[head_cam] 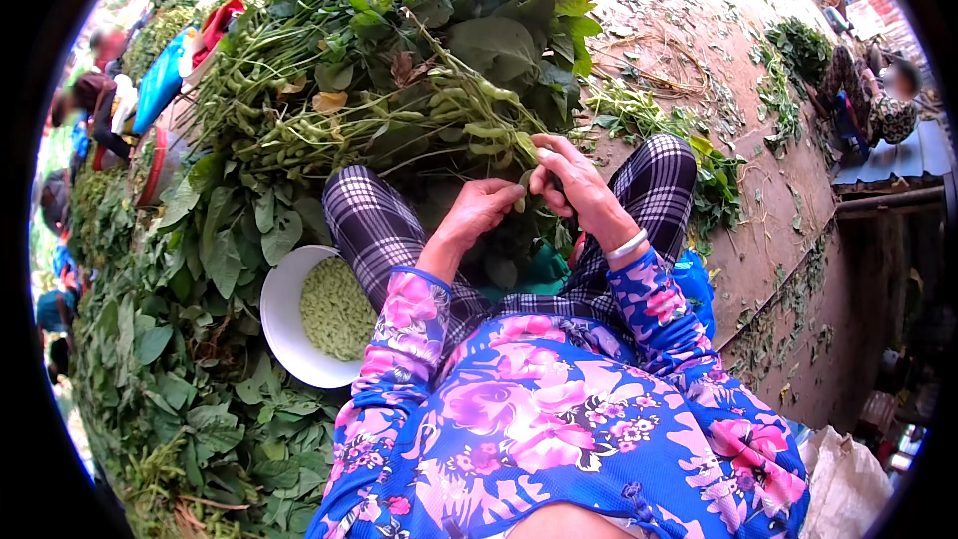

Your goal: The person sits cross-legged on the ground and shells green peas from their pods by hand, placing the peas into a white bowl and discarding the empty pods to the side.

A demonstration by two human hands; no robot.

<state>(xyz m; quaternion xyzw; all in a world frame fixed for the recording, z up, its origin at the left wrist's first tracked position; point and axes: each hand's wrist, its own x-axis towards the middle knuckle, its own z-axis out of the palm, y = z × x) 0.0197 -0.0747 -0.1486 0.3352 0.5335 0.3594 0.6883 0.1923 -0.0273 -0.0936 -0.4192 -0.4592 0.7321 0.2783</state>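
Note:
In front of my knees, my left hand [483, 203] pinches a green bean pod [523, 201] between thumb and fingers. My right hand [572, 181] meets it from the other side, fingertips on the same pod; the curled fingers hide part of it. Just beyond the hands lies a large pile of cut soybean plants [359, 101] with leaves on. Pods on a stalk [486, 130] hang close to my right fingertips. By my left leg stands a white bucket [281, 314] partly filled with shelled green beans [338, 311].
Leafy plants [217, 419] cover the ground on the left. A red-rimmed container [155, 165] and a blue object [161, 82] stand beyond. Loose stalks [651, 116] litter the ground at right. People sit at far left and far right. A white sack [846, 483] lies behind me.

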